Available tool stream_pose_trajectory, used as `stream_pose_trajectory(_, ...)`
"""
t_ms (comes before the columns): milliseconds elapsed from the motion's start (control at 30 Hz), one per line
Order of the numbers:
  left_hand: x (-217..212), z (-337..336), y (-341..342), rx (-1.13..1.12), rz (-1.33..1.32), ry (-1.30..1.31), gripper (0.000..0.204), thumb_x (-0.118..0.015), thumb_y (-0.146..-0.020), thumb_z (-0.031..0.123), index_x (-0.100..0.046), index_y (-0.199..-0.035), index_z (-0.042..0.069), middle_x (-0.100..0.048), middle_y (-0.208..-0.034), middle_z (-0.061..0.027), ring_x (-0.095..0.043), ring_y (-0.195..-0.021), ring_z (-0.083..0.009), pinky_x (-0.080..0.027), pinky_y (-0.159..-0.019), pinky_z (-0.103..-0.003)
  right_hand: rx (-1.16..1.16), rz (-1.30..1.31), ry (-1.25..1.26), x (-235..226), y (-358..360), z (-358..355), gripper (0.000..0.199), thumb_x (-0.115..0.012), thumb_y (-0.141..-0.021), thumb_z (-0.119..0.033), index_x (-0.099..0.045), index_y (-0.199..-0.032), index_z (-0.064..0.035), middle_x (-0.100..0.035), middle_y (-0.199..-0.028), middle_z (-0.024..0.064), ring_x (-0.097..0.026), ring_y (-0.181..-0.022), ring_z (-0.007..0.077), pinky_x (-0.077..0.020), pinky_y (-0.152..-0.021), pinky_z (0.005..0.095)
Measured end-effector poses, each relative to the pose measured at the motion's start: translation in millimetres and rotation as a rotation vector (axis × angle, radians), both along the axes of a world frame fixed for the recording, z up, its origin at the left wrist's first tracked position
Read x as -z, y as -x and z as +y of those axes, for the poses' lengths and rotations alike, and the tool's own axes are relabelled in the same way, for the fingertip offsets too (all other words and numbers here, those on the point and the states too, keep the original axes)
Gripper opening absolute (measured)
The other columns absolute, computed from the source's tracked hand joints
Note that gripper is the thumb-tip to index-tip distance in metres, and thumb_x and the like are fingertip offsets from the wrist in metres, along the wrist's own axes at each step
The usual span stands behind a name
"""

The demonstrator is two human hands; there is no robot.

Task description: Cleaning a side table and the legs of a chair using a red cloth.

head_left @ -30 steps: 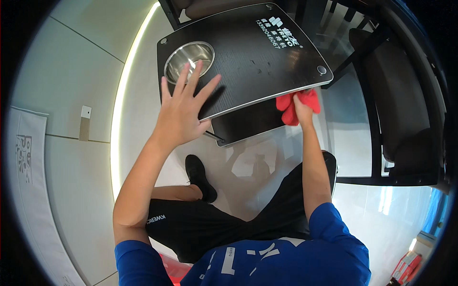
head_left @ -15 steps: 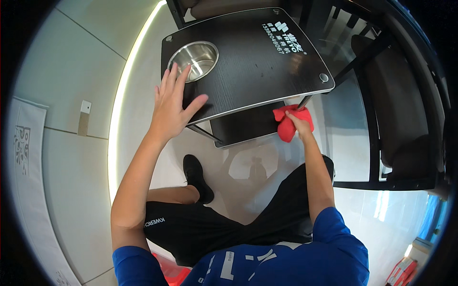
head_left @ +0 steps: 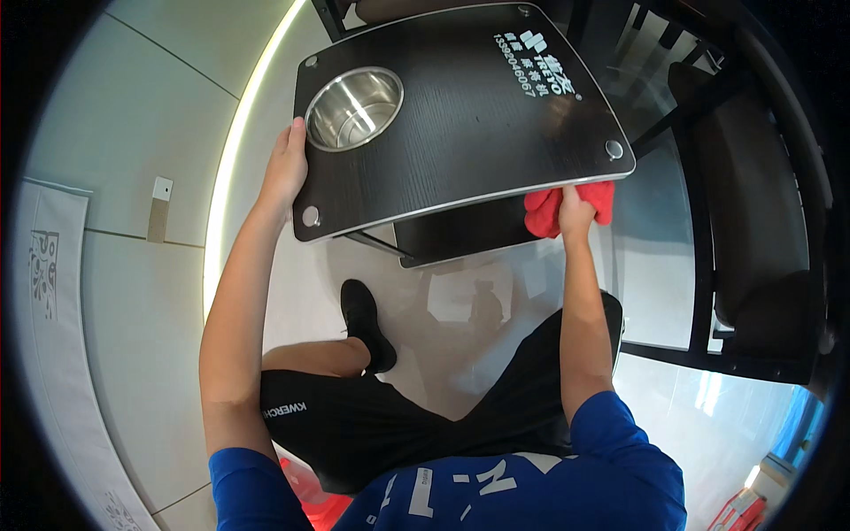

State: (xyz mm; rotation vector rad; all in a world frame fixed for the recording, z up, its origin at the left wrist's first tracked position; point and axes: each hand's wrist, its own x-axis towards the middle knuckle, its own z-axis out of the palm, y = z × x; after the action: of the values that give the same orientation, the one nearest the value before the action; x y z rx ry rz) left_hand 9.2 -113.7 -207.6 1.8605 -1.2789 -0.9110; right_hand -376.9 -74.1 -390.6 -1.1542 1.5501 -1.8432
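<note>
A small black side table (head_left: pixel 460 128) with a pale metal rim stands in front of me. A round steel bowl-like cup holder (head_left: pixel 356 108) is set into its top at the left. My left hand (head_left: pixel 285 168) holds the tabletop's left edge beside the cup holder, its fingers partly hidden by the edge. My right hand (head_left: pixel 577 211) is closed on a red cloth (head_left: pixel 542 212) beneath the tabletop's near right corner. That cloth bunches on both sides of the hand, and its upper part is hidden under the top.
A lower black shelf (head_left: pixel 460 234) shows beneath the tabletop. Dark-framed chairs (head_left: pixel 753 203) stand at the right. A glowing light strip (head_left: pixel 232 150) runs along the wall base at left. My black shoe (head_left: pixel 361 323) rests on the floor; something red (head_left: pixel 319 504) sits behind my left side.
My left hand has gone from over the tabletop's near left corner to grip its left edge. The right hand has moved the cloth up and right. The tabletop looks slightly shifted.
</note>
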Motion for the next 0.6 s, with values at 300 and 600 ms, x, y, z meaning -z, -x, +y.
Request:
stream_pose_trajectory(300, 44.7, -174.5, -44.2, -0.108, -0.021, 0.031, 0.063, -0.036, -0.104, 0.042, -0.047, -0.134, -0.012, -0.048, -0.139, -0.0316, -0.047, -0.131, -0.0402, -0.036, -0.108, -0.041, 0.042, 0.205, -0.31, 138.7, 10.2, 3.6, 0.046, -0.07, -0.09, -0.024, -0.055, -0.125, 0.0027, -0.063, -0.123, 0.0159, -0.058, -0.118, 0.0296, -0.0442, -0.098, 0.0402)
stream_pose_trajectory(600, 32.4, -198.1, -44.1, 0.16, -0.642, 0.642, 0.05, -0.047, -0.099, 0.047, -0.066, -0.116, 0.004, -0.064, -0.113, -0.0245, -0.059, -0.108, -0.0416, -0.045, -0.095, -0.046, -0.018, 0.264, -0.573, 172.4, 12.4, 3.1, 0.063, -0.064, -0.092, -0.044, -0.051, -0.133, 0.0012, -0.058, -0.132, 0.0191, -0.053, -0.125, 0.0315, -0.0419, -0.102, 0.0382)
